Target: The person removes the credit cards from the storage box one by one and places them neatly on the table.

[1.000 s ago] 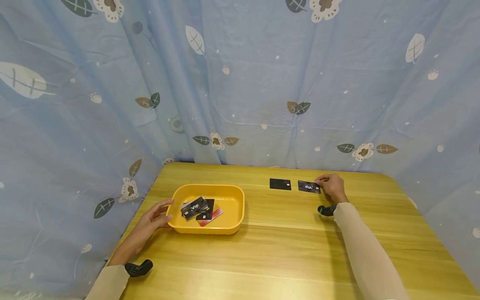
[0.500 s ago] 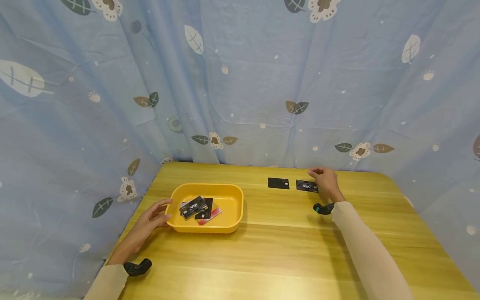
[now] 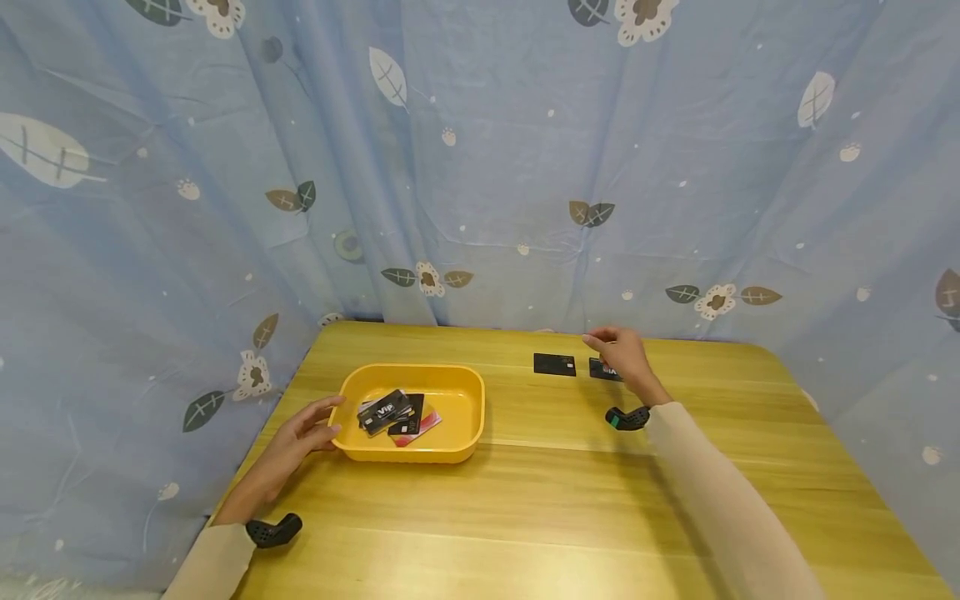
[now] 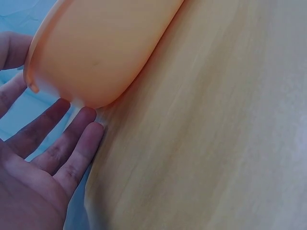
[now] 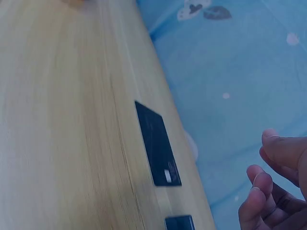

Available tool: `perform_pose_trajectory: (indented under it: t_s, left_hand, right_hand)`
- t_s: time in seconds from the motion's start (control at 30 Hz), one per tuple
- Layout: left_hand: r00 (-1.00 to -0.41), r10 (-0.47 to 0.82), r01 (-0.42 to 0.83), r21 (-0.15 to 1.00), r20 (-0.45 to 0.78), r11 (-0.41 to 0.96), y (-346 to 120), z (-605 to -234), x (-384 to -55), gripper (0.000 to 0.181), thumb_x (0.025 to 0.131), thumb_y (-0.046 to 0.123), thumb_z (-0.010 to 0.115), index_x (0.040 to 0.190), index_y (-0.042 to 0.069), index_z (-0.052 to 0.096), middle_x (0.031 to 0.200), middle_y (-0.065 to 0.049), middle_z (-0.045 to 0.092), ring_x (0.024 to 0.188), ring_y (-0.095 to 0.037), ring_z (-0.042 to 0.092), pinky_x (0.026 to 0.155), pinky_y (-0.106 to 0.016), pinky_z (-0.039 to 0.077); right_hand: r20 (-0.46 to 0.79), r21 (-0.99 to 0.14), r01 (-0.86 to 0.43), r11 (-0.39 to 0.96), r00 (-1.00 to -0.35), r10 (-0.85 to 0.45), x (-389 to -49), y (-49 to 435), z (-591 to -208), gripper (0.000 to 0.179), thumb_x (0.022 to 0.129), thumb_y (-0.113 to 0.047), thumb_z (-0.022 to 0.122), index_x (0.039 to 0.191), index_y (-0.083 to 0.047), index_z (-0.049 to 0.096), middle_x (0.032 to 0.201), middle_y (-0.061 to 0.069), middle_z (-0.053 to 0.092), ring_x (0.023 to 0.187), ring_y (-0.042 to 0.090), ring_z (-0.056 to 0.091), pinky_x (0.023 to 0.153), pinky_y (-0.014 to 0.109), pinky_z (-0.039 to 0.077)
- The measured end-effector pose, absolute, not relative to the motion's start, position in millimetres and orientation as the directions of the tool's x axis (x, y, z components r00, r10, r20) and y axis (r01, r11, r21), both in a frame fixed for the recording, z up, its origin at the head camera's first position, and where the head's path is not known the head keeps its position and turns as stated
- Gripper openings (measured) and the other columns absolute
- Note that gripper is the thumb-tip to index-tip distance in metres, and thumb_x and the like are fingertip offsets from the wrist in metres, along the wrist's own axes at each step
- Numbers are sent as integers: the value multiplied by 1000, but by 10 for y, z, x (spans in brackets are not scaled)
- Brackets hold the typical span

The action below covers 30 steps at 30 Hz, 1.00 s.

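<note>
A yellow plastic tray [image 3: 468,433] sits on the table's left half, with a small pile of cards [image 3: 390,412] in it. Beside its left end is my left hand [image 3: 300,437], relaxed fingers touching the rim and outer wall. In the left wrist view, those fingers [image 4: 79,143] look nearly straight against the tray's wall [image 4: 105,52]. Two dark cards lie side by side near the back edge: a black card [image 3: 555,364] and a "Vip" card [image 3: 602,369]. Above the latter hovers my right hand [image 3: 626,354], fingers loosely bent and holding nothing, hiding part of that card.
The wood-grain table [image 3: 480,517] ends at the back against a blue patterned curtain [image 3: 495,167], which also hangs along both sides. Each wrist wears a black device, one on the left [image 3: 273,531] and one on the right [image 3: 627,418].
My right hand has let go of the "Vip" card's right end, lifted, and moved left over it. The card stays on the table. My left hand keeps its place at the tray.
</note>
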State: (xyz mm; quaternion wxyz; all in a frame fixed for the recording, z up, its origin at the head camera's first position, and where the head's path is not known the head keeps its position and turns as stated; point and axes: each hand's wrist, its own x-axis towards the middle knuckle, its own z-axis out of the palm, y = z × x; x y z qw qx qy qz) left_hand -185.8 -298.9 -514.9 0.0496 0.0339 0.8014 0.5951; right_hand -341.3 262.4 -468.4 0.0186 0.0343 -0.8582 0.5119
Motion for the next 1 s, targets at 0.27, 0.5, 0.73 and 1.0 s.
perform_pose_trajectory:
  t_s: [0.27,0.5,0.73,1.0]
  left_hand:
    - [-993,119,7,956,-29,295,-2985,-5145,-1853,55,105,24,62,156,15,41,158,-23,37,127,-44,54,88,-30,58]
    - [-992,123,14,956,-23,293,-2984,-5153,-1858,56,105,24,62,156,15,41,157,-23,38,126,-44,54,88,-30,58]
    - [-992,123,11,957,-26,290,-2986,-5160,-1852,56,105,24,62,157,15,41,158,-24,38,130,-45,51,89,-30,58]
    - [-993,113,10,956,-25,294,-3002,-5175,-1851,59,103,27,66,157,16,42,157,-22,39,127,-30,56,89,-30,58]
  right_hand:
    - [96,-886,-135,444,-989,-108,-3368,2368,-4625,35,102,-37,67,122,-9,71,106,17,63,67,38,55,59,40,52]
    - [108,-898,-177,402,-976,-190,-3277,2122,-4563,33,102,-34,67,125,-12,72,109,18,64,71,46,53,54,32,47]
    - [99,-915,-184,358,-965,-241,-3193,1866,-4516,27,101,-32,68,122,-15,73,109,14,64,70,45,51,53,31,46]
    - [118,-912,-233,337,-937,-328,-3154,1590,-4493,24,100,-32,70,118,-17,73,99,9,69,61,26,50,53,31,48]
